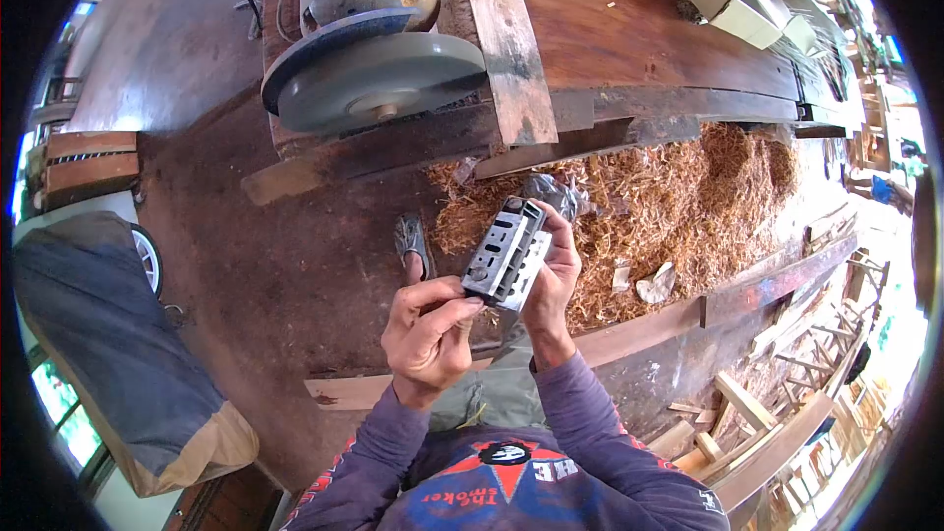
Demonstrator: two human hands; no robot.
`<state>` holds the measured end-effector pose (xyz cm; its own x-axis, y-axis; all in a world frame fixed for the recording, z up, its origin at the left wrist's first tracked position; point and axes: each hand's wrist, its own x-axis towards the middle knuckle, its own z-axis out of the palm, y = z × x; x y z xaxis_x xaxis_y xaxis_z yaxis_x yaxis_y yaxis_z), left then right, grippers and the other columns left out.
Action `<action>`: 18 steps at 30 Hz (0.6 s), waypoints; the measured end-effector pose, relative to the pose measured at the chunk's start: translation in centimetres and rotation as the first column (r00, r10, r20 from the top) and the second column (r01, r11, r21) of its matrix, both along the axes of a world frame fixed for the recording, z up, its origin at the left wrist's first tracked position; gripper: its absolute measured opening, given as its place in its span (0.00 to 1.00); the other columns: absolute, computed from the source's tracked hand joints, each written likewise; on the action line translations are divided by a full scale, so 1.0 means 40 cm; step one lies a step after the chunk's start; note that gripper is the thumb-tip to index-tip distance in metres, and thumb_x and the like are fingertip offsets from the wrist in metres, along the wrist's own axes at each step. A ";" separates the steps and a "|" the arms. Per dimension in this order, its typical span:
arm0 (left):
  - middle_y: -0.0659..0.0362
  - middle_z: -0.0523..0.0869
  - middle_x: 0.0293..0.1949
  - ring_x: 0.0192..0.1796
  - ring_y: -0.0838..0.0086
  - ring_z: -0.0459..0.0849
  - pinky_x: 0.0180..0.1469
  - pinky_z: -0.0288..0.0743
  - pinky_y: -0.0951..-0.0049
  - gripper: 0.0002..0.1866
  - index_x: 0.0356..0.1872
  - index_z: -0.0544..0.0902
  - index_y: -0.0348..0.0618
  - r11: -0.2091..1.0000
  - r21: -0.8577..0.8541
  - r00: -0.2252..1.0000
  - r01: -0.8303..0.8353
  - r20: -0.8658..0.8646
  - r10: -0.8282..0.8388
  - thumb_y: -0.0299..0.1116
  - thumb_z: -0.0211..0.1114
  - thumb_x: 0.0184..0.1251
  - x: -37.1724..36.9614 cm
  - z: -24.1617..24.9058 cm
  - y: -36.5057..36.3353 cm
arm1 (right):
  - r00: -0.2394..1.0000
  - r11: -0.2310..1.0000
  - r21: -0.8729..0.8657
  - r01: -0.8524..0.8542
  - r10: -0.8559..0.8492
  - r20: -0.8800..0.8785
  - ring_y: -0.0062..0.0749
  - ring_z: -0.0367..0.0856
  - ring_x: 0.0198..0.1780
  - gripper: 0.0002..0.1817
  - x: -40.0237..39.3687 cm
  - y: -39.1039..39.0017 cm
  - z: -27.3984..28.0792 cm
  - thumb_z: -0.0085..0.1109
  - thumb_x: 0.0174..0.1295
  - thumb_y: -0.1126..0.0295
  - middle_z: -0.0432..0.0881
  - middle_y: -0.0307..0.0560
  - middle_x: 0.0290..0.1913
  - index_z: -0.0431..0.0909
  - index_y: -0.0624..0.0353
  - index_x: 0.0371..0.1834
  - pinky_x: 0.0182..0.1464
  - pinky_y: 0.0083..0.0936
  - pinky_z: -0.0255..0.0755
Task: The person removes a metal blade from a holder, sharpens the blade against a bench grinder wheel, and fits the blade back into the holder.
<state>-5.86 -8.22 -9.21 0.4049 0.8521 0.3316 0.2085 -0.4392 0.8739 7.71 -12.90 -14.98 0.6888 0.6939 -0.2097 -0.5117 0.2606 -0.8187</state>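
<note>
Right hand (556, 270) grips the metal block (507, 253) by its long edge at chest height over the shavings (678, 197), left hand (428, 329) pinches its lower corner; it looks stiff, fairly heavy, sharp-edged, best held by the flat sides.

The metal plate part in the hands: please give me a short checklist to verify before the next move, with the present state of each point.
1. Right hand grips the metal plate part from behind: ok.
2. Left hand pinches its lower end with the fingertips: ok.
3. Slotted face turned toward the camera: ok.
4. Screws tight: cannot tell, too small.
5. Part held apart from the grinding wheel: ok.
6. Ground under the hands free of litter: not ok, wood shavings lie there.
</note>
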 end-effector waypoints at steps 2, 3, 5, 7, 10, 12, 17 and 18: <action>0.54 0.83 0.40 0.42 0.67 0.86 0.41 0.81 0.74 0.09 0.34 0.87 0.41 1.000 -0.002 1.000 0.007 0.000 -0.007 0.18 0.76 0.54 -0.003 0.000 -0.005 | 0.998 0.999 0.037 -0.017 0.020 -0.060 0.30 0.81 0.57 0.21 -0.003 -0.008 -0.001 0.57 0.70 0.79 0.79 0.52 0.61 0.68 0.69 0.65 0.61 0.28 0.76; 0.54 0.83 0.40 0.42 0.67 0.86 0.41 0.81 0.74 0.08 0.33 0.87 0.41 1.000 -0.008 1.000 0.012 0.004 -0.012 0.18 0.76 0.54 -0.006 -0.001 -0.007 | 0.998 0.999 0.037 -0.017 0.019 -0.060 0.30 0.81 0.57 0.21 -0.005 -0.010 0.001 0.57 0.70 0.79 0.79 0.52 0.61 0.68 0.69 0.65 0.61 0.28 0.76; 0.54 0.83 0.40 0.42 0.67 0.86 0.41 0.81 0.74 0.08 0.33 0.87 0.41 1.000 -0.017 1.000 0.019 0.008 -0.019 0.18 0.76 0.54 -0.009 0.001 -0.012 | 0.999 1.000 -0.002 -0.017 0.017 -0.038 0.30 0.81 0.57 0.21 -0.007 -0.013 0.007 0.57 0.71 0.78 0.79 0.51 0.60 0.68 0.68 0.65 0.61 0.27 0.76; 0.54 0.83 0.40 0.42 0.66 0.86 0.41 0.81 0.74 0.08 0.33 0.86 0.41 1.000 0.003 1.000 0.020 0.003 -0.020 0.18 0.76 0.54 -0.011 0.007 -0.015 | 0.999 1.000 -0.014 -0.017 0.016 -0.051 0.30 0.81 0.57 0.21 -0.010 -0.015 0.011 0.56 0.71 0.78 0.79 0.52 0.61 0.68 0.68 0.65 0.61 0.28 0.76; 0.54 0.83 0.40 0.42 0.66 0.86 0.41 0.81 0.74 0.09 0.33 0.86 0.41 1.000 -0.009 1.000 0.018 -0.001 -0.018 0.18 0.76 0.54 -0.018 0.008 -0.021 | 0.999 1.000 -0.014 -0.018 0.018 -0.040 0.30 0.80 0.58 0.20 -0.009 -0.013 0.017 0.56 0.71 0.78 0.79 0.52 0.61 0.68 0.68 0.65 0.62 0.28 0.75; 0.54 0.83 0.39 0.42 0.67 0.86 0.40 0.81 0.74 0.09 0.33 0.86 0.41 1.000 -0.007 1.000 0.018 0.003 -0.018 0.18 0.76 0.54 -0.022 0.011 -0.023 | 1.000 1.000 -0.002 -0.020 0.020 -0.016 0.31 0.80 0.59 0.20 -0.009 -0.011 0.023 0.56 0.71 0.78 0.79 0.52 0.61 0.68 0.68 0.65 0.62 0.28 0.75; 0.55 0.83 0.40 0.42 0.67 0.85 0.40 0.80 0.75 0.09 0.32 0.86 0.41 1.000 -0.007 1.000 0.012 0.010 -0.012 0.18 0.76 0.53 -0.029 0.019 -0.024 | 0.999 0.999 -0.020 -0.045 0.045 0.012 0.31 0.80 0.60 0.21 -0.009 -0.009 0.038 0.57 0.70 0.77 0.79 0.52 0.62 0.68 0.68 0.65 0.63 0.28 0.74; 0.55 0.83 0.40 0.42 0.68 0.85 0.40 0.80 0.75 0.09 0.32 0.86 0.42 1.000 -0.002 1.000 0.015 0.010 -0.014 0.18 0.76 0.53 -0.032 0.020 -0.024 | 0.999 0.999 -0.019 -0.047 0.048 0.013 0.31 0.80 0.60 0.21 -0.011 -0.009 0.036 0.57 0.70 0.77 0.79 0.52 0.62 0.68 0.68 0.65 0.63 0.28 0.74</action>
<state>-7.13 -9.16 -8.42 0.4137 0.8469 0.3342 0.1930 -0.4403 0.8769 7.25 -13.25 -13.53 0.6580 0.7220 -0.2136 -0.5119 0.2210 -0.8301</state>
